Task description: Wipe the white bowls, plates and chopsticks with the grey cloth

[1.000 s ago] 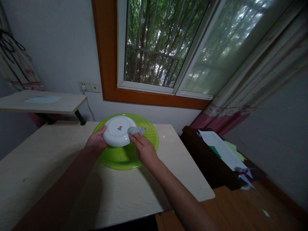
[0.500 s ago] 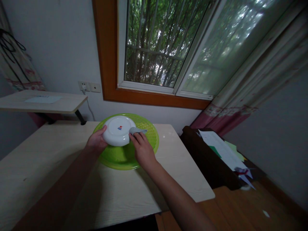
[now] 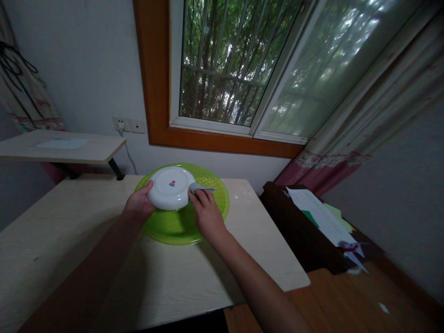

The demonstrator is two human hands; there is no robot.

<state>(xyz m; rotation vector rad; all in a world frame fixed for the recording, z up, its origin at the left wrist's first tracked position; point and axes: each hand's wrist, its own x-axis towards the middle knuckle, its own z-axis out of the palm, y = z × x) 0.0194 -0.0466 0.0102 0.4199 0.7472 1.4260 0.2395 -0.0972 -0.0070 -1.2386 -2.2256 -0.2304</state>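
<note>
My left hand [image 3: 139,202] grips the left rim of a white plate [image 3: 171,187], its thumb on the near side. The plate is turned so its underside faces me, with a small red and blue mark in the middle. At the plate's right edge, my right hand [image 3: 209,215] is closed on a grey cloth [image 3: 198,187]. The cloth lies against or just beside the rim; part of it is hidden by my fingers. Below both hands sits a round lime-green plastic basket [image 3: 183,231] with a perforated side.
The basket stands on a pale wooden table [image 3: 263,245]. A raised shelf [image 3: 97,155] with a paper sheet is at the left. Beyond the table's right edge, papers [image 3: 319,217] lie on a dark brown piece of furniture. A window [image 3: 225,69] is behind.
My right hand has shifted slightly to the right with the cloth, along the plate's edge. The plate and my left hand have barely moved.
</note>
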